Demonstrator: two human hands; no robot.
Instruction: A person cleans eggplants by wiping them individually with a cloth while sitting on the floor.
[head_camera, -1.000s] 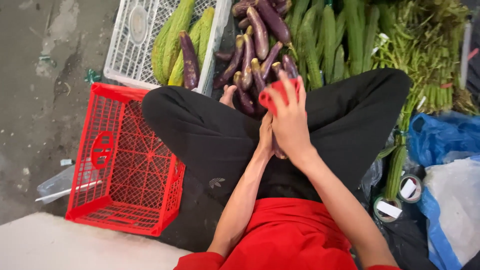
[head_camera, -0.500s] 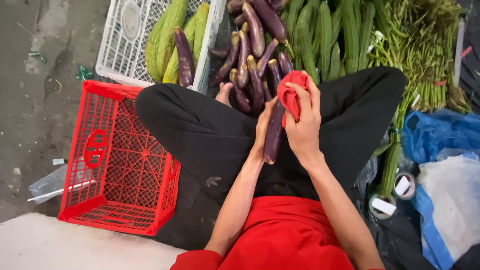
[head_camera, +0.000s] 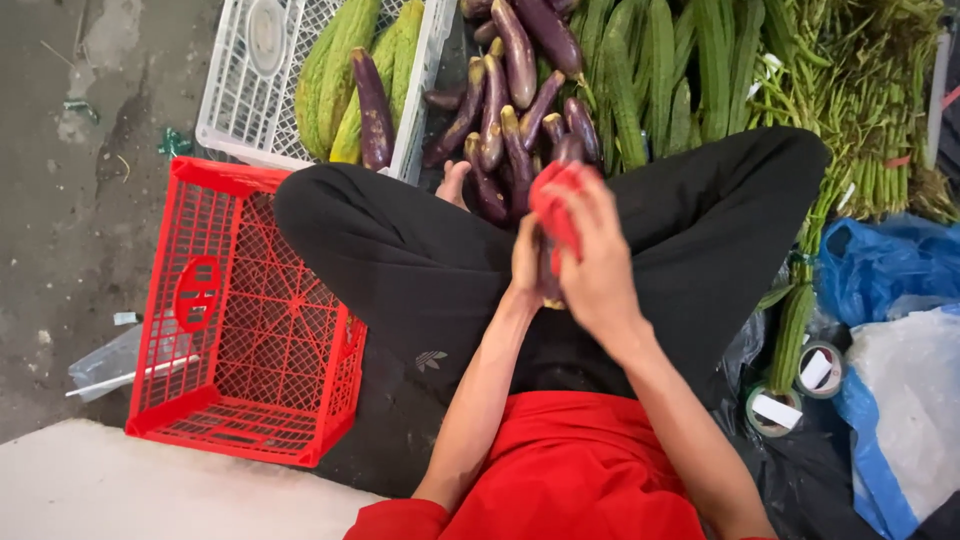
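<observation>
Head view looked straight down on a person sitting cross-legged in black trousers and a red shirt. Between the hands sat one long purple eggplant, dark and glossy, held upright over the lap and mostly hidden, only a strip of it showing between the palms. A red cloth was bunched over its top end. The right hand was closed around cloth and eggplant together, fingers wrapped over the red fabric. The left hand was clasped against the eggplant's lower part from the other side, gripping it firmly.

Just beyond the knees lay a pile of eggplants, purple with pale stem ends. A white crate held green bitter gourds and one more eggplant. A red crate, with a round moulded emblem on its near wall, stood against the left knee. Over by the right knee sat two tape rolls with white labels, beside a blue plastic bag.
</observation>
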